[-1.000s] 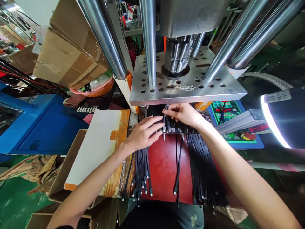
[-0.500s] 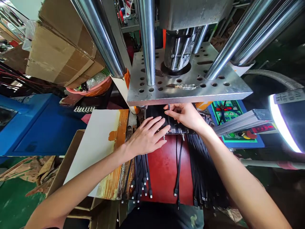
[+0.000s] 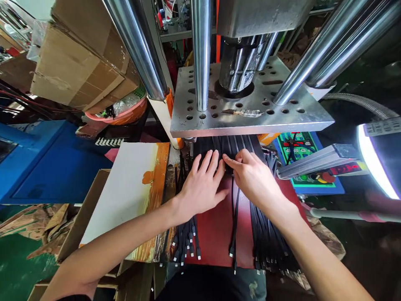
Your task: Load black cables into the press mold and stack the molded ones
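My left hand (image 3: 202, 186) lies palm down with its fingers spread, fingertips at the front of a dark mould block (image 3: 202, 144) under the steel press plate. Close to its right, my right hand (image 3: 257, 177) is closed, with the other fingers curled and the index fingertip pressed down at the block's front edge. Whatever is under that fingertip is hidden. Black cables (image 3: 233, 144) run lengthwise over the block. Two cables (image 3: 233, 234) hang toward me over the red board (image 3: 214, 234), between a left bundle (image 3: 184, 238) and a thicker right bundle (image 3: 271, 238).
Above the hands is the perforated press plate (image 3: 250, 129) with steel columns (image 3: 202, 54). A white sheet (image 3: 122, 188) lies on a board at left. To the right stand a control panel (image 3: 313, 184), a metal bar (image 3: 316, 161) and a bright ring lamp (image 3: 372, 163).
My right hand has come from beneath the plate toward me, and its index finger now presses at the block's front edge. My left hand has shifted slightly right. Cables now show along the block.
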